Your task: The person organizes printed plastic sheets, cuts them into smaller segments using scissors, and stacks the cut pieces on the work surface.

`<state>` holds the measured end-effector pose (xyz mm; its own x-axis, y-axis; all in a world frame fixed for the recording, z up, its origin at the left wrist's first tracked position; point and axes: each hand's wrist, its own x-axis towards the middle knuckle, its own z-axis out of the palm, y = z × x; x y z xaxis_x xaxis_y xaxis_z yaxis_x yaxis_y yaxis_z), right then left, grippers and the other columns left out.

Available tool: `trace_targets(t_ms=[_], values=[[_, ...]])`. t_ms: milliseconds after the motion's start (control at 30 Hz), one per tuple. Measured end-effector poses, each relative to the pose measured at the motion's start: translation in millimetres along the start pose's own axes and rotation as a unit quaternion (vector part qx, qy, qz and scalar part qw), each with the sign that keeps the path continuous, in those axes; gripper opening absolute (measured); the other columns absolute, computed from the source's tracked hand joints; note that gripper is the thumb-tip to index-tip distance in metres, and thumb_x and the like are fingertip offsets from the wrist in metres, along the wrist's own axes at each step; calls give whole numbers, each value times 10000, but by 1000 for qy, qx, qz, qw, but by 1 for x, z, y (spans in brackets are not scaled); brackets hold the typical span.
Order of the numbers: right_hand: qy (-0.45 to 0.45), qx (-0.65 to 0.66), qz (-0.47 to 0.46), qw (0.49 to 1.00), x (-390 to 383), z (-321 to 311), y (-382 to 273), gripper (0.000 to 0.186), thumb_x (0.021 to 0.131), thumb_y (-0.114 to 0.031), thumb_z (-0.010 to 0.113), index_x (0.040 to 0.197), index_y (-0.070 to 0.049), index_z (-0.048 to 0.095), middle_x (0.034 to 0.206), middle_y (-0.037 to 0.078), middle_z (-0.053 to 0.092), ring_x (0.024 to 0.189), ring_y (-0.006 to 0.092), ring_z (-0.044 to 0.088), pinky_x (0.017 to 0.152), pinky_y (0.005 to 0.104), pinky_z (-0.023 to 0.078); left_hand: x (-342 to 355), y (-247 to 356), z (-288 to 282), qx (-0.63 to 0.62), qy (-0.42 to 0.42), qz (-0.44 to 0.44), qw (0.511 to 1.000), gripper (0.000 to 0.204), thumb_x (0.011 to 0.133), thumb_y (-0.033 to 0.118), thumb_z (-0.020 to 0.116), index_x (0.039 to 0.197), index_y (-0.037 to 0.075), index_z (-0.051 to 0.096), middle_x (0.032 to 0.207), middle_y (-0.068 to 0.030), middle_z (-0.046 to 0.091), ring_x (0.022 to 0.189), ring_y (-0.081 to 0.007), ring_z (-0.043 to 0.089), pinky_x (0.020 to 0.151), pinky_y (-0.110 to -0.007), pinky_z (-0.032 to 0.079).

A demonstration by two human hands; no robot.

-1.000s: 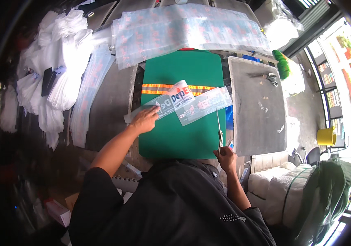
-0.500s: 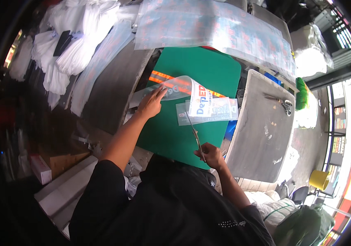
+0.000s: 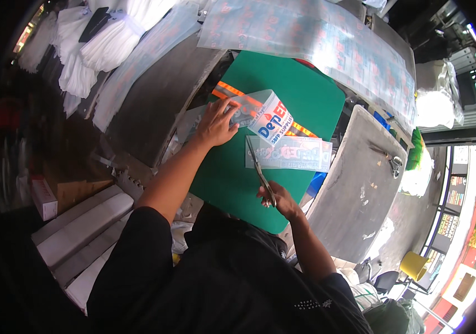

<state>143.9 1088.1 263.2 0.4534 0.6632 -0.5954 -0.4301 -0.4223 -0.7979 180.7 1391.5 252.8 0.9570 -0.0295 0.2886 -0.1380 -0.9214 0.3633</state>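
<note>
My left hand [image 3: 217,123] grips a long clear plastic strip [image 3: 244,109] near its middle, fingers bent over it. The strip's far end curls up in a printed flap [image 3: 274,120] with red and blue lettering. My right hand [image 3: 278,200] is closed round the handles of metal scissors [image 3: 259,172]. Their blades point up and away, with the tips close to the flap's lower left edge; I cannot tell whether they touch it. Flat printed plastic pieces [image 3: 289,153] overlap on the green board [image 3: 299,78], beneath and right of the flap. An orange and silver striped band [image 3: 303,130] crosses the board.
Right of the board stands a grey-topped table [image 3: 354,183] with a second pair of scissors [image 3: 393,161]. A long printed plastic sheet [image 3: 304,33] lies across the back. Bundles of white strips [image 3: 112,47] are at the far left. White boxes [image 3: 82,225] sit lower left.
My left hand has shifted right along the strip, and the printed flap has tilted to the right. The scissors have swung slightly, tips toward the upper left. The whole view has also turned a little.
</note>
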Motion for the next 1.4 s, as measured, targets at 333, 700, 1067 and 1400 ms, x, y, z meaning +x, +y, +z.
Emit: trace_targets(t_ms=[333, 700, 1067, 1400], values=[[274, 51, -101, 955, -2, -54, -29, 506, 890, -490, 560, 925, 15, 571, 818, 94, 614, 678, 160, 564, 650, 299, 449, -14, -3, 10, 46, 21, -14, 999, 681, 817, 441, 614, 1371, 104, 403, 1423, -93, 353, 1294, -315, 349, 1029, -596, 291], [54, 106, -19, 993, -13, -15, 3, 550, 895, -519, 557, 1020, 17, 546, 856, 92, 613, 726, 143, 570, 668, 275, 460, -11, -10, 15, 96, 57, 7, 994, 642, 847, 490, 575, 1307, 52, 486, 1339, -119, 475, 1227, -294, 414, 980, -473, 340], [56, 59, -30, 996, 50, -7, -27, 467, 907, -480, 560, 961, -16, 565, 830, 69, 601, 710, 126, 564, 649, 261, 441, -13, -8, 14, 121, 64, 5, 991, 743, 815, 612, 531, 1327, 78, 470, 1345, -108, 468, 1226, -290, 402, 980, -474, 336], [115, -14, -11, 993, 56, 4, -40, 426, 884, -424, 625, 892, -1, 576, 756, 64, 597, 591, 115, 537, 559, 259, 438, -14, -11, 18, 109, 28, -32, 993, 771, 790, 616, 556, 1382, 142, 417, 1412, -93, 412, 1265, -303, 393, 1022, -548, 304]])
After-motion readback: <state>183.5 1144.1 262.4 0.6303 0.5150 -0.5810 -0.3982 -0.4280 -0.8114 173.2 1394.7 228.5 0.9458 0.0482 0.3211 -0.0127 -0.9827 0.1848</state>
